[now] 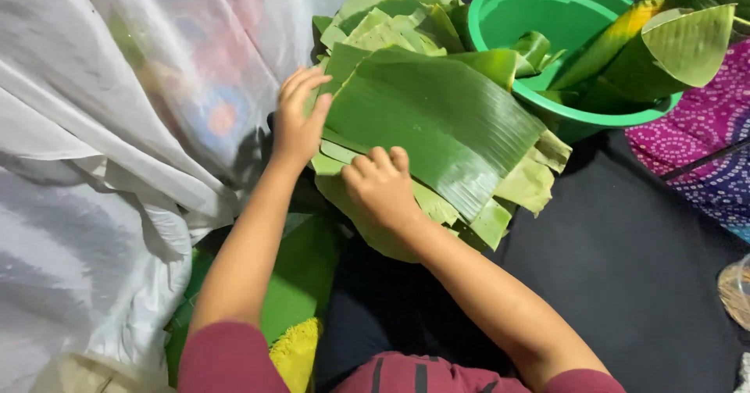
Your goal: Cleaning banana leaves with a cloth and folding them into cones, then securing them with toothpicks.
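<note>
A translucent white plastic sheet [117, 127] hangs crumpled at left. The left hand [298, 123] presses the edge of a glossy, ribbed banana leaf [430, 127], fingers extended flat. The right hand [380, 182], fingers curled, grips the near edge. The leaf tops a stack of cut leaves [391, 18]. A round green plastic basin [500, 10] holds rolled leaves at right.

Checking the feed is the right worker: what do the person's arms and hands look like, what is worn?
Both hands, left hand and right hand, are bare, no gloves, rings or watch visible. Forearms are uncovered; short maroon sleeves end near the elbows.
</note>
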